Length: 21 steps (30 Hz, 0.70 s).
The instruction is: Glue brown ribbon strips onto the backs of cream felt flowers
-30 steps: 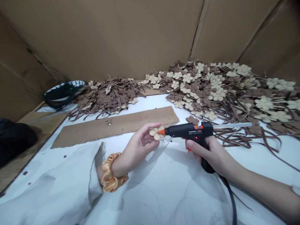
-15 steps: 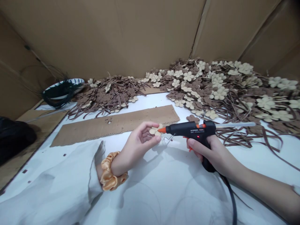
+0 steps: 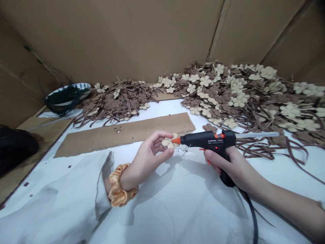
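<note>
Cream foam flower [image 3: 169,142] sits at about 12 o'clock, pinched in a narrow grip between the thumb and fingers of my left hand [image 3: 147,159]. My right hand [image 3: 235,166] is wrapped around the handle of a black hot glue gun [image 3: 203,140], and its orange nozzle [image 3: 176,140] touches the flower's upper edge. A clear glue stick [image 3: 256,134] runs out of the back of the gun towards 3 o'clock, and a black power cord [image 3: 250,210] drops away towards 5. A thin wire [image 3: 184,151] pokes out beneath the flower. An orange satin scrunchie [image 3: 120,185] circles my left wrist. A long cardboard strip [image 3: 124,134] lies at 11 o'clock on the white table [image 3: 162,217], and heaps of brown and cream foam flowers [image 3: 228,91] with brown ribbons spread from 11 to 2.
</note>
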Each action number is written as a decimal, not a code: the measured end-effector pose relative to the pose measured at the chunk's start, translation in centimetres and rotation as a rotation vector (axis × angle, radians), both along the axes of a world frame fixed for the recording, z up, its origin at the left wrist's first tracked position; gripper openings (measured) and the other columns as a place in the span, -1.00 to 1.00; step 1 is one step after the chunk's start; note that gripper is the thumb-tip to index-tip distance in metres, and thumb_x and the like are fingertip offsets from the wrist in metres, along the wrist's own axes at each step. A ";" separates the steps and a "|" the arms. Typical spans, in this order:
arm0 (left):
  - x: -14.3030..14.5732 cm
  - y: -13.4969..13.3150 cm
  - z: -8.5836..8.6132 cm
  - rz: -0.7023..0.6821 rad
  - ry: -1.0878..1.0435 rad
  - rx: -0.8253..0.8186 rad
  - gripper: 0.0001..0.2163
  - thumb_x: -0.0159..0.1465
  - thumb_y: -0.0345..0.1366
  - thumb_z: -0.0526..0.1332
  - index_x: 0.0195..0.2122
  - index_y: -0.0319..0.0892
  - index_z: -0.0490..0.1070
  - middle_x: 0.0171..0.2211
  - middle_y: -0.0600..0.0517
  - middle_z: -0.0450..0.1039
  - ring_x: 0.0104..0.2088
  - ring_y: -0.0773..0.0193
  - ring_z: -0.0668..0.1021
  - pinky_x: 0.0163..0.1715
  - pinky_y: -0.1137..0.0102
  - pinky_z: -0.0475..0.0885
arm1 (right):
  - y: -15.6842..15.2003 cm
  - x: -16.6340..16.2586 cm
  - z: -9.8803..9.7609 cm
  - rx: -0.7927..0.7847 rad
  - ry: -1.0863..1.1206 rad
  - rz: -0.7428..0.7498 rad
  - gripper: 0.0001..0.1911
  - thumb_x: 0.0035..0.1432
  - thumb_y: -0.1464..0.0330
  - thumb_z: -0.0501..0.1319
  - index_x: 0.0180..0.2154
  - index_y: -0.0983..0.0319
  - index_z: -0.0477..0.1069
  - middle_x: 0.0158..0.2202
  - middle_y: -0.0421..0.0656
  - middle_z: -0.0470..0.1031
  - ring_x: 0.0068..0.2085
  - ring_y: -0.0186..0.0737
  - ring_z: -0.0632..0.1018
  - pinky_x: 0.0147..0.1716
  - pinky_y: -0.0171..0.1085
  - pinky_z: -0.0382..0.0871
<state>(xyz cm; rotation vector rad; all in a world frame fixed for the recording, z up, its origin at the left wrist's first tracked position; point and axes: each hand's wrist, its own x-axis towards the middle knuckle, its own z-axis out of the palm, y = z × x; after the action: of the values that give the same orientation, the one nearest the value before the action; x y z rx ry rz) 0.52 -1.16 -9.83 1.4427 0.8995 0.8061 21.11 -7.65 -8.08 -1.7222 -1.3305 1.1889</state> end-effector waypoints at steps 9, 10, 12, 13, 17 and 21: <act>0.0 0.1 -0.4 -0.005 -0.028 0.012 -0.77 0.16 -0.37 0.25 -0.15 -0.17 0.32 -0.05 -0.02 0.41 -0.25 0.39 0.48 -0.30 0.51 0.36 | 0.0 0.3 -0.2 -0.014 -0.019 0.029 -0.66 0.11 0.10 0.10 -0.54 0.21 0.22 -0.68 -0.32 0.18 -0.58 -0.37 0.25 -0.55 -0.34 0.12; 0.0 0.1 -0.4 -0.006 -0.030 0.011 -0.77 0.16 -0.37 0.25 -0.15 -0.16 0.32 -0.05 -0.02 0.41 -0.24 0.39 0.48 -0.29 0.51 0.36 | 0.0 0.3 -0.2 -0.014 -0.024 0.023 -0.66 0.10 0.10 0.11 -0.54 0.21 0.22 -0.68 -0.32 0.18 -0.58 -0.37 0.25 -0.55 -0.34 0.12; 0.0 0.1 -0.4 -0.004 -0.025 0.014 -0.77 0.16 -0.37 0.25 -0.15 -0.16 0.33 -0.06 -0.02 0.41 -0.24 0.39 0.48 -0.29 0.50 0.36 | 0.0 0.3 -0.2 -0.020 -0.029 0.009 -0.66 0.09 0.10 0.11 -0.54 0.21 0.22 -0.68 -0.32 0.18 -0.58 -0.36 0.26 -0.55 -0.33 0.13; 0.0 0.1 -0.4 -0.002 -0.021 0.019 -0.77 0.16 -0.38 0.25 -0.15 -0.17 0.33 -0.06 -0.02 0.41 -0.24 0.38 0.48 -0.30 0.50 0.36 | 0.0 0.3 -0.2 -0.026 -0.031 0.004 -0.66 0.09 0.10 0.12 -0.54 0.20 0.22 -0.68 -0.32 0.18 -0.58 -0.36 0.26 -0.55 -0.33 0.13; -0.1 0.1 -0.3 -0.007 -0.016 0.026 -0.78 0.16 -0.38 0.25 -0.15 -0.17 0.33 -0.07 -0.02 0.41 -0.25 0.38 0.48 -0.32 0.51 0.35 | -0.1 0.2 -0.1 -0.041 -0.036 -0.001 -0.65 0.08 0.10 0.12 -0.56 0.21 0.21 -0.69 -0.32 0.18 -0.59 -0.37 0.26 -0.56 -0.34 0.13; -0.1 0.1 -0.3 -0.007 -0.020 0.029 -0.78 0.16 -0.37 0.25 -0.16 -0.16 0.33 -0.08 -0.02 0.41 -0.24 0.37 0.48 -0.30 0.49 0.35 | 0.0 0.2 0.0 -0.076 -0.055 -0.007 -0.61 0.07 0.07 0.11 -0.60 0.20 0.20 -0.71 -0.31 0.18 -0.62 -0.38 0.24 -0.60 -0.34 0.10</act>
<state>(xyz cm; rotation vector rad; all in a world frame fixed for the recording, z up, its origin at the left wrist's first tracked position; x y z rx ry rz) 0.44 -1.11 -10.17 1.4600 0.8699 0.8299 21.33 -7.65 -8.08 -1.8236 -1.3256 1.2101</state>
